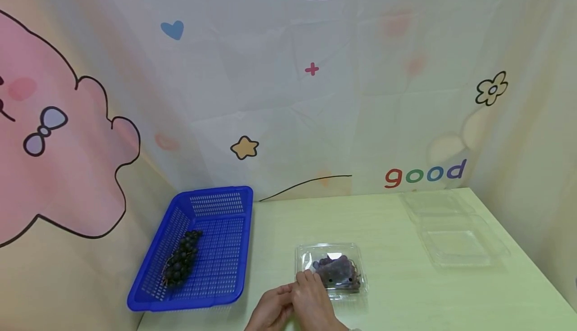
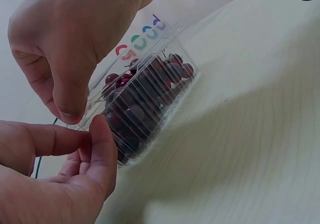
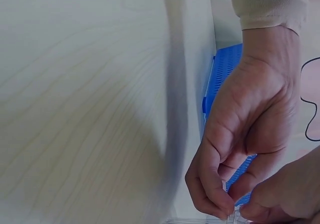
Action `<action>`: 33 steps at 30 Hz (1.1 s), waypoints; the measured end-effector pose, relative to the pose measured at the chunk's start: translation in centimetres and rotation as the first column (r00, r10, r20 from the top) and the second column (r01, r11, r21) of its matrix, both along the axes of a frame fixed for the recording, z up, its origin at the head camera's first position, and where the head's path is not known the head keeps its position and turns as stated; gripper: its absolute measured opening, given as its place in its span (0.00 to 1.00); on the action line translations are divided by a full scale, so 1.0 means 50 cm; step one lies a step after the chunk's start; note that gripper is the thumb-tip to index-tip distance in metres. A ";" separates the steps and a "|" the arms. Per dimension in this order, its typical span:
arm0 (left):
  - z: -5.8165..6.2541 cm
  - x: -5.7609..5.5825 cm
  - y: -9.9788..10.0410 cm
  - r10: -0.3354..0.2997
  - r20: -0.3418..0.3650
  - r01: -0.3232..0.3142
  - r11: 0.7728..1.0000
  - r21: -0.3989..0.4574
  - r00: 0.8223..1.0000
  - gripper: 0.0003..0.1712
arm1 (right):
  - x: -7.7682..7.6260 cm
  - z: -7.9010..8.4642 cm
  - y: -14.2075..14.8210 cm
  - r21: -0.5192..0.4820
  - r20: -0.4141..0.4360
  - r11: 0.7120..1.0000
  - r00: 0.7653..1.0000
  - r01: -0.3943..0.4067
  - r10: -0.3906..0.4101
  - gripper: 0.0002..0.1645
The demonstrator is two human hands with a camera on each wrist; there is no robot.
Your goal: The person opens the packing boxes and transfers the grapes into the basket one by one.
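A clear plastic clamshell box (image 1: pixel 306 253) stands closed on the table, with dark grapes (image 1: pixel 335 271) inside. At its near left edge my two hands meet. My left hand (image 1: pixel 272 307) pinches the rim between thumb and fingers, as the left wrist view shows with the same left hand (image 2: pixel 65 169) low in the picture. Right beside it, my right hand (image 1: pixel 312 296) grips the edge from above, its fingers bent over the box's corner. In the right wrist view the left hand (image 3: pixel 245 119) reaches down to a thin clear edge, and the right hand (image 3: pixel 287 189) covers part of it.
To the left is a blue plastic basket (image 1: pixel 223 256) with a bunch of black grapes (image 1: pixel 181 261) along its left side. An opened clear clamshell box (image 1: pixel 457 246) lies at the back right of the table (image 1: pixel 405 291). A printed curtain (image 1: pixel 279 95) hangs behind.
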State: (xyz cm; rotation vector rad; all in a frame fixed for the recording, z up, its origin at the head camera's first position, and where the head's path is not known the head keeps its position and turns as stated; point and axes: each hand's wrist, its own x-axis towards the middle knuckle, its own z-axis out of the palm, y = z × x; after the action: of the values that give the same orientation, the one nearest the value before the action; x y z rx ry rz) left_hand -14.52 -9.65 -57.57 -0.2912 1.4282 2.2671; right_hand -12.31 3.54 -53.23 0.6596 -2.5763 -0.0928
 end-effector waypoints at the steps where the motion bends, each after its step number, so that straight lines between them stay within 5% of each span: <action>1: 0.000 -0.001 0.001 0.004 0.005 -0.004 1.000 0.007 1.000 0.18 | 0.000 0.000 0.000 -0.004 0.000 1.000 1.000 0.003 -0.003 0.05; 13: 0.000 -0.006 0.009 0.007 0.018 -0.007 1.000 0.009 1.000 0.19 | 0.004 0.000 0.003 -0.005 0.022 0.999 0.999 0.044 -0.044 0.07; 26: 0.004 -0.011 0.029 0.040 -0.069 -0.057 0.966 -0.252 0.997 0.14 | 0.004 0.002 0.009 -0.051 0.119 0.997 0.991 0.065 -0.058 0.13; 33: 0.018 -0.011 0.045 0.079 -0.044 -0.087 0.962 -0.258 0.996 0.16 | 0.000 -0.006 0.023 -0.088 0.132 0.990 0.987 0.107 -0.095 0.14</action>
State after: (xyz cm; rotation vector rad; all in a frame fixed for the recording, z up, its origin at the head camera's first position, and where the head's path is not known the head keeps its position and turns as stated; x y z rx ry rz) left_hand -15.07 -7.39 -56.68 -0.4034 1.7651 2.1558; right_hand -12.30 4.68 -53.54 0.5147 -2.7180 0.0400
